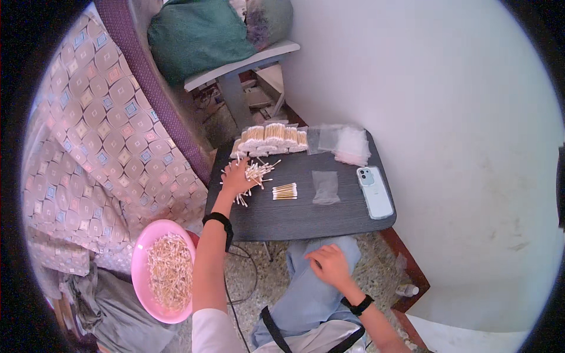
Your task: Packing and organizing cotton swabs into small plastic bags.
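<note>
The left hand [236, 175] reaches over the far left part of the table, back upward and fingers spread apart, touching a loose heap of cotton swabs [259, 172]. The swabs lie beneath the palm and poke out on both sides of it, most of them to its right; whether the fingers grip any cannot be told. The right hand [329, 263] is well apart from the heap, over the jeans [297, 294] at the near side of the table, half open with its fingers loosely bent and nothing visible in it.

Just right of the heap, a small row of swabs [285, 191] lies side by side, followed by a flat clear bag [325, 188]. Behind the heap stand packed swab bundles [273, 136], with a stack of clear bags [352, 147] to their right. A pale phone [376, 194] lies near the right edge of the dark table [265, 226]. Left of the left forearm, a pink basin [139, 267] holds many more loose swabs [169, 270].
</note>
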A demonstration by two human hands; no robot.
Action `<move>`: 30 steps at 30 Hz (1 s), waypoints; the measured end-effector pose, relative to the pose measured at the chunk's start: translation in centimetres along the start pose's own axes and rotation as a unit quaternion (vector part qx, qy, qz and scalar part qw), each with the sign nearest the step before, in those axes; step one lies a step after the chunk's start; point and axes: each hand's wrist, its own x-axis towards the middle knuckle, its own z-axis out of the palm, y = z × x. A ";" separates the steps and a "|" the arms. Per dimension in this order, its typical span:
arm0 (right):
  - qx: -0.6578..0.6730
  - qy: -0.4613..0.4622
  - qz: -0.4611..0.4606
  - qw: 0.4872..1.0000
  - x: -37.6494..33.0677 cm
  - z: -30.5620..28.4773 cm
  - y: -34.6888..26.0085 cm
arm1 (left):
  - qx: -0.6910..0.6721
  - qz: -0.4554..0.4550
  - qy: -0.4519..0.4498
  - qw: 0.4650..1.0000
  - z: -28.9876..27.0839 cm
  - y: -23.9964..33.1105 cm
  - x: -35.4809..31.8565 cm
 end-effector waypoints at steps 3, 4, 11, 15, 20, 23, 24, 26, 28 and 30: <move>0.005 0.008 -0.006 1.000 0.1 0.1 -0.2 | -0.090 0.042 -0.030 0.995 -0.5 -1.8 0.3; 0.010 0.001 -0.004 1.000 0.2 0.2 -0.6 | -0.181 0.086 -0.036 0.979 -1.0 -3.2 0.1; -0.006 0.043 -0.029 0.999 0.7 0.0 -0.6 | -0.077 0.196 0.198 0.957 -2.6 2.4 -4.4; -0.026 0.006 -0.014 1.000 0.6 0.2 -1.4 | -0.142 0.361 0.170 0.906 1.6 5.4 -6.9; -0.064 -0.051 -0.002 0.997 0.5 0.3 -1.7 | 0.007 0.290 0.127 0.948 6.3 6.6 -7.2; -0.056 -0.027 -0.020 0.998 0.3 0.7 -1.6 | -0.005 0.284 0.128 0.950 6.4 6.5 -7.9; -0.058 -0.026 -0.018 0.998 0.1 0.7 -1.5 | -0.011 0.285 0.118 0.951 6.5 6.6 -8.2; -0.045 -0.029 -0.014 0.998 0.5 0.4 -1.9 | -0.014 0.294 0.123 0.948 6.7 6.5 -9.7; -0.052 -0.045 -0.025 0.997 0.6 0.4 -1.5 | -0.018 0.307 0.131 0.942 6.7 6.7 -11.0; -0.057 -0.063 -0.037 0.996 1.3 0.2 -1.6 | -0.021 0.315 0.131 0.940 6.4 6.6 -12.5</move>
